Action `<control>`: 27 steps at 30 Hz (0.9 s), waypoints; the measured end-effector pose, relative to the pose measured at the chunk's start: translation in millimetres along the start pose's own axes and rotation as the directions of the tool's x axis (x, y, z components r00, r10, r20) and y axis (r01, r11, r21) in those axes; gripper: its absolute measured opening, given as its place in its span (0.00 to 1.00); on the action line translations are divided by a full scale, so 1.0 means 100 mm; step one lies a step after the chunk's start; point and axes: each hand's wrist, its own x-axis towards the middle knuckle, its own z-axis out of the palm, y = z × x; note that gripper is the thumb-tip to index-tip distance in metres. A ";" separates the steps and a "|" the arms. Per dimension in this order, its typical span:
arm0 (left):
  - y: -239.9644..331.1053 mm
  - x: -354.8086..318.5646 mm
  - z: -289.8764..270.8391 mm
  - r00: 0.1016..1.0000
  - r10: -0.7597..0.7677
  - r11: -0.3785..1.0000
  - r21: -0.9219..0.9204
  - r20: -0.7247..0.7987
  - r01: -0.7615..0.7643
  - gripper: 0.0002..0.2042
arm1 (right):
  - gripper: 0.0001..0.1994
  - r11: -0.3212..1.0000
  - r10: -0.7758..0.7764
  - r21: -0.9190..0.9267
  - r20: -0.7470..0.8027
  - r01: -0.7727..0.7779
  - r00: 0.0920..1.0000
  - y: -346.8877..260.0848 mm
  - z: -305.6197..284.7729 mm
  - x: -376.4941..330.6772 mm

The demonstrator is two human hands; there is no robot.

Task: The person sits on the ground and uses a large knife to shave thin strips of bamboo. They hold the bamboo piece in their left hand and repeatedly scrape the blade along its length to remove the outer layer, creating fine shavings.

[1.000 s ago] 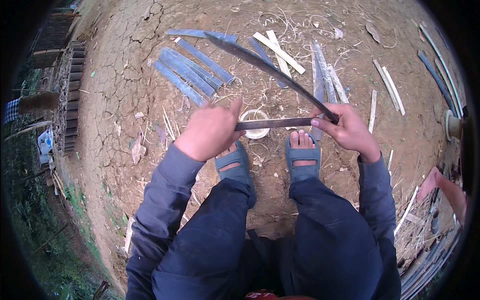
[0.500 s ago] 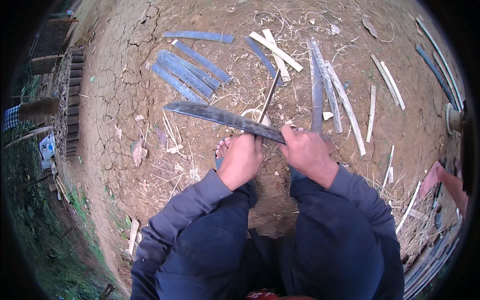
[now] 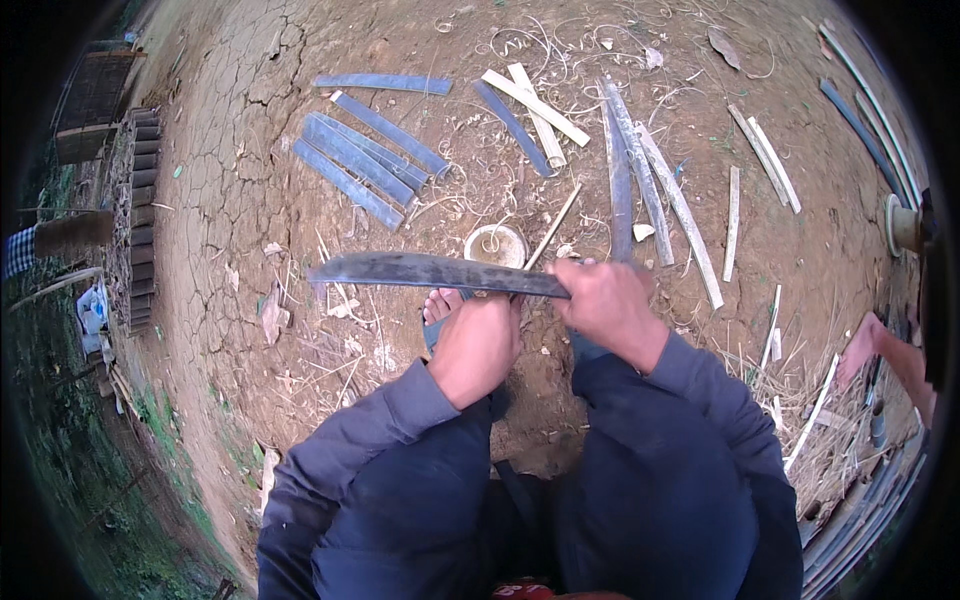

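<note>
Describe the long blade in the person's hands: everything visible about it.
The blade is long, flat, dark grey metal with a dull, worn face, lying almost level across the view, tip to the person's left. The right hand grips its handle end, hiding it. The left hand sits just under it. A thin stick runs up from beneath the blade.

Soft, even daylight across the cracked dirt ground (image 3: 250,200), no hard shadows anywhere, just faint shade under the person at lower centre. No glare. Centre of the frame is sharp; the long blade (image 3: 430,272) reads crisply. Heavy fisheye bending toward the rim, straight strips curving at upper right. Black vignette rings the corners, and the far left edge goes dim and smeared.
</note>
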 end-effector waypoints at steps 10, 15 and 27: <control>0.14 0.12 -0.33 0.997 -0.053 0.998 -0.014 0.052 0.054 0.08 | 0.03 0.994 0.111 -0.004 -0.006 -0.111 0.994 0.26 0.01 0.11; 0.16 0.04 -0.35 0.998 -0.053 0.997 -0.049 0.030 0.055 0.09 | 0.03 0.980 0.199 -0.026 0.013 -0.198 0.980 0.11 -0.05 0.02; 0.08 0.06 -0.35 0.995 -0.087 0.995 -0.049 0.056 0.090 0.09 | 0.05 0.993 0.117 -0.017 -0.035 -0.117 0.993 0.21 -0.02 0.02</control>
